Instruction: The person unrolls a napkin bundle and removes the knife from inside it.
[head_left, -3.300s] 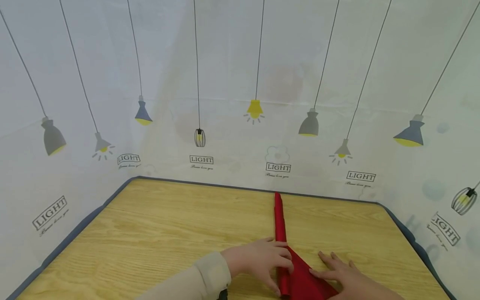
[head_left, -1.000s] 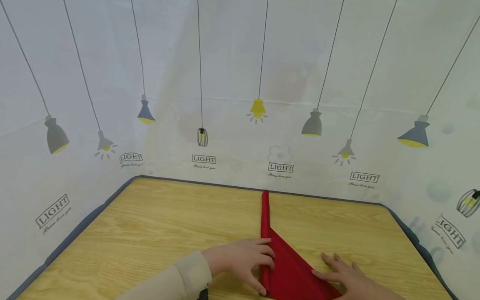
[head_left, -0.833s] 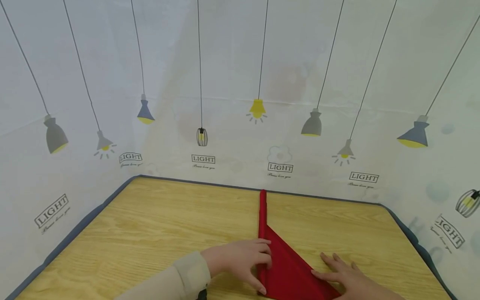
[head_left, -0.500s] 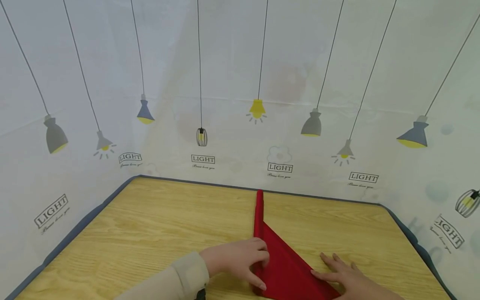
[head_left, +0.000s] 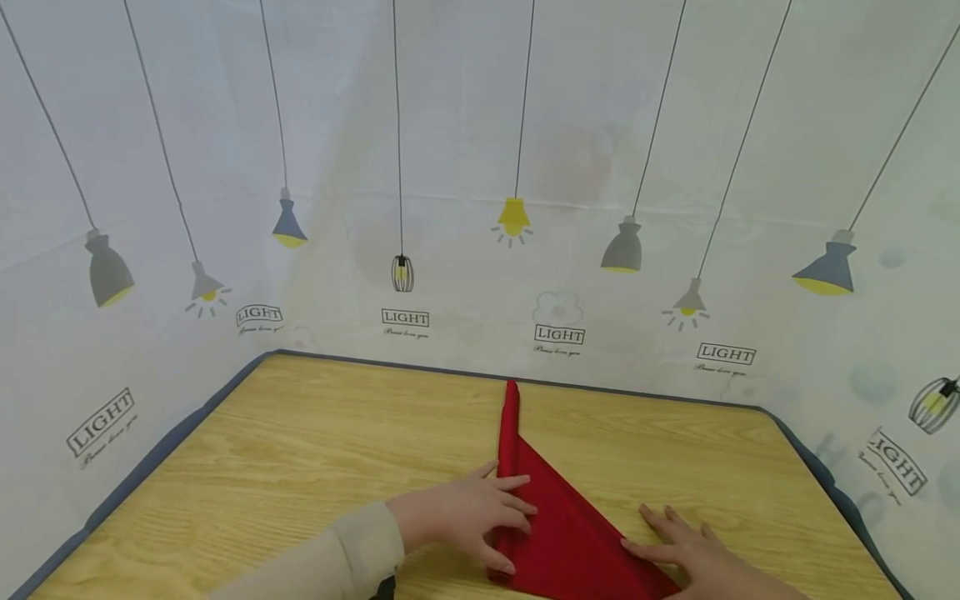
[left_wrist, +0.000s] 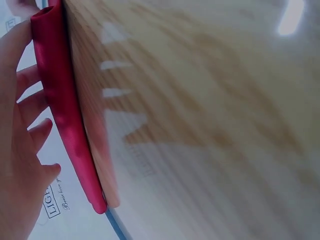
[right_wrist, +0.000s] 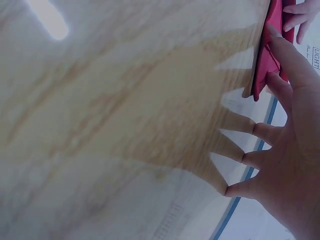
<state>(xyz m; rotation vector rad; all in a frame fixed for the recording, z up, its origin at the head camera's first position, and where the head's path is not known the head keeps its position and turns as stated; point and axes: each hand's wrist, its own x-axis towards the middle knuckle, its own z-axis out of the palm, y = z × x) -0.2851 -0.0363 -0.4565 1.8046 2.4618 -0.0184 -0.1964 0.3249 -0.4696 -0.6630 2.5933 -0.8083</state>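
A red cloth (head_left: 558,517) lies on the wooden table, its left side wound into a long narrow roll (head_left: 508,425) that reaches the far edge. To the right of the roll the cloth spreads flat with a slanting edge. My left hand (head_left: 461,512) rests across the near part of the roll, fingers spread over it and thumb at its near end. In the left wrist view the tube's hollow end shows beside the thumb. My right hand (head_left: 697,554) has its fingers spread; thumb and index finger touch the cloth's right corner (right_wrist: 265,65), the other fingertips rest on the tabletop.
The wood-grain table (head_left: 300,467) has a dark blue border (head_left: 405,367) along its edges. A pale curtain (head_left: 450,125) printed with hanging lamps stands right behind it and at both sides. Light reflects off the glossy tabletop in the wrist views.
The roll has moved left, and more of the cloth lies flat to its right. My left hand has travelled left with it, its fingers now straighter. My right hand has stayed at the corner.
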